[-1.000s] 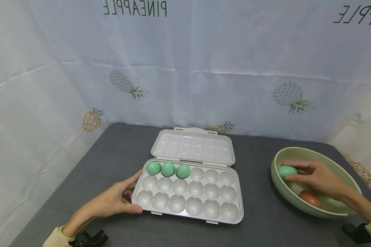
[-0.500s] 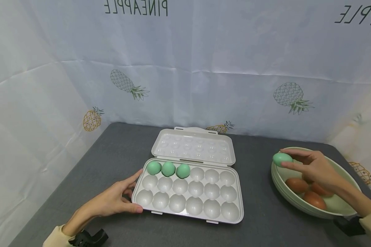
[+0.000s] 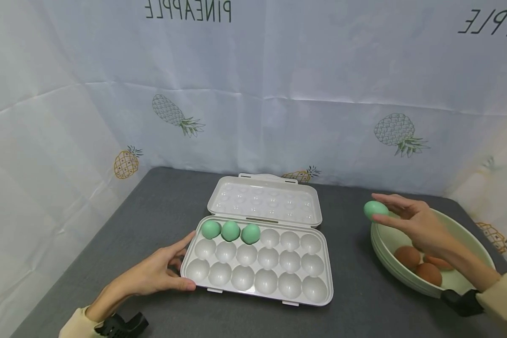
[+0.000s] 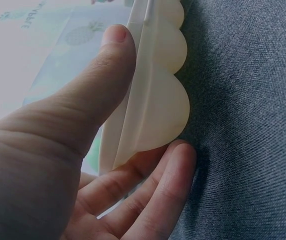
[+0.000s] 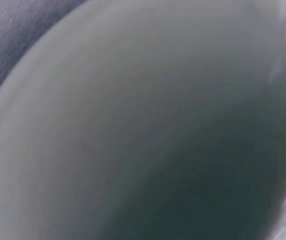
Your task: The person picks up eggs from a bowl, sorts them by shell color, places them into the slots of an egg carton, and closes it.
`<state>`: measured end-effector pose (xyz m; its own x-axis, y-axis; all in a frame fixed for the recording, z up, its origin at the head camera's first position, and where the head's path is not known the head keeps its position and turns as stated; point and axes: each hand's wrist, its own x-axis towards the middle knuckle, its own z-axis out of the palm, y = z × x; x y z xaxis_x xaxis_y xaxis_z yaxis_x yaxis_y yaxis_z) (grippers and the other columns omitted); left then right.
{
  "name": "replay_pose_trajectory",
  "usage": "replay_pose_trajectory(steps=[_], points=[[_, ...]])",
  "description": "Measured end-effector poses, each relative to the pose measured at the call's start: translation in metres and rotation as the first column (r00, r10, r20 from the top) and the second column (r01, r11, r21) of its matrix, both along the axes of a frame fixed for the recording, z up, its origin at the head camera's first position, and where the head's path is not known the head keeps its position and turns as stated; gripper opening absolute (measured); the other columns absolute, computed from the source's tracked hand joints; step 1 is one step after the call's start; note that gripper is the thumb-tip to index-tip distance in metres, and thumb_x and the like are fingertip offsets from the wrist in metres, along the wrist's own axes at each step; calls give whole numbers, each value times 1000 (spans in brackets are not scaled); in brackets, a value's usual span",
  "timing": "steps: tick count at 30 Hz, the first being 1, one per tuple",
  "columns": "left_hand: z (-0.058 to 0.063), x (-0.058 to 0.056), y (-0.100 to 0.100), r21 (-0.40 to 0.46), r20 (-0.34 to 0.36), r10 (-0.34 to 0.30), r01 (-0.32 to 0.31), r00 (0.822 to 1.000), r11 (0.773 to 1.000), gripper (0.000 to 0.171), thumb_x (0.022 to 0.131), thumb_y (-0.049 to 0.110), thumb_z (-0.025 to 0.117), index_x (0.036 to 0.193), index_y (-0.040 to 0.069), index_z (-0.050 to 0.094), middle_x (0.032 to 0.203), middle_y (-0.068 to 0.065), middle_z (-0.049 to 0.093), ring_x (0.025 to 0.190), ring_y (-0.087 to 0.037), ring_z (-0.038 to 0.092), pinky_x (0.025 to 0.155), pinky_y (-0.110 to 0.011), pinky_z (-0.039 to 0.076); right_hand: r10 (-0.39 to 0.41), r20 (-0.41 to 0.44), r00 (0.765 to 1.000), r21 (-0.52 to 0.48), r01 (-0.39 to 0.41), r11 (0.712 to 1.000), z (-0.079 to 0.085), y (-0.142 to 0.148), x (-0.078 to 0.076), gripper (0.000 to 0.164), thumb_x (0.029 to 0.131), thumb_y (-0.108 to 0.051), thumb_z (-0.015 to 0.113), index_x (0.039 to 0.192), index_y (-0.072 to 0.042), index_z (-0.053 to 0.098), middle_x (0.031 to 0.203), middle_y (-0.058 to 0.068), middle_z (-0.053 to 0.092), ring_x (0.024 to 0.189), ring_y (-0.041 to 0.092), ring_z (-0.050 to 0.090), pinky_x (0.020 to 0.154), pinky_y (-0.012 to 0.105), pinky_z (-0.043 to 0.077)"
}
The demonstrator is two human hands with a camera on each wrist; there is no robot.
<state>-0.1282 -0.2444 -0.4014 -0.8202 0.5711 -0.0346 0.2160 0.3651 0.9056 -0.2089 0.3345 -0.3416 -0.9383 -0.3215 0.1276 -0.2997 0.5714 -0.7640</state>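
Note:
In the head view, a white egg tray (image 3: 257,291) lies with its lid (image 3: 264,199) folded back. Three green eggs (image 3: 230,231) fill the left part of its back row. My left hand (image 3: 154,272) holds the tray's left end; in the left wrist view the thumb (image 4: 108,75) lies along the rim and the fingers curl beneath the cups. Over the left rim of a pale green bowl (image 3: 452,234), my right hand (image 3: 422,225) pinches another green egg (image 3: 375,210) between thumb and fingers. The right wrist view is mostly filled by the bowl's blurred side (image 5: 108,100).
Several brown eggs (image 3: 428,274) sit in the bowl, partly hidden by my right forearm. The bowl seems to be stacked in another. Dark grey cloth (image 3: 350,291) covers the table, and a pineapple-print curtain (image 3: 279,131) hangs behind it.
My right hand has lifted the green egg from inside the bowl, up and left over its rim. Brown eggs in the bowl have come into view. The left hand has stayed on the egg tray.

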Motion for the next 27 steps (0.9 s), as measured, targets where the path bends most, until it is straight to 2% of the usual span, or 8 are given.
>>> replay_pose_trajectory(steps=[3,8,12,15,18,21,24,27], points=[[0,0,0,-2,-6,-4,4,1000,1000,115,86,18,84,159,-11,-1,136,-40,55,89,-4,69,73,-28,62,7,13,1000,-54,-6,998,0,-9,-2,53,101,-14,66,151,-19,51,141,-23,53,123,-25,43,90,5,47],[0,-1,0,1,-8,-10,10,1000,1000,115,87,18,83,159,-11,-1,136,-40,55,89,-4,70,73,-28,62,22,32,999,-187,-16,982,1,-29,-3,42,98,-5,67,139,-10,62,126,-21,62,119,-16,56,87,11,52],[1,-1,0,-4,-11,-10,10,1000,1000,115,87,19,83,159,-11,-2,136,-40,55,89,-4,70,73,-28,62,-25,10,1000,-179,27,983,1,-47,-2,39,96,-10,72,134,-10,65,118,-26,67,110,-12,63,83,14,53],[1,-1,0,-2,-6,-10,10,1000,1000,116,87,18,83,159,-11,-2,137,-40,54,90,-4,70,74,-28,62,-40,-4,999,-219,38,975,-1,-60,-2,41,94,-10,74,134,-9,65,116,-27,68,109,-10,65,83,14,53],[1,-1,0,2,0,-11,11,1000,1000,116,87,18,83,159,-11,-2,137,-41,54,91,-4,70,74,-29,62,-22,-12,1000,-281,17,959,-4,-73,-3,43,94,-8,73,136,-9,64,119,-26,67,111,-10,65,86,12,53],[1,-1,0,0,-2,-10,10,1000,1000,116,86,18,83,159,-12,-2,137,-41,54,90,-4,70,74,-29,62,-8,-33,999,-285,-2,959,-5,-84,-5,41,95,-9,73,135,-11,66,117,-25,67,109,-8,66,87,12,52],[1,-1,0,2,1,-9,9,1000,1000,116,86,18,83,159,-11,-2,137,-41,54,90,-4,70,74,-29,62,19,-38,999,-318,-30,948,-5,-94,-7,36,94,-8,74,129,-10,68,113,-20,68,108,-5,67,86,14,54],[1,-1,0,5,5,-9,9,1000,1000,116,86,18,83,159,-11,-2,137,-41,54,90,-4,70,74,-29,62,48,-31,998,-377,-56,925,-5,-101,-7,32,92,-3,74,123,-7,68,111,-16,69,106,-3,69,84,16,56]])
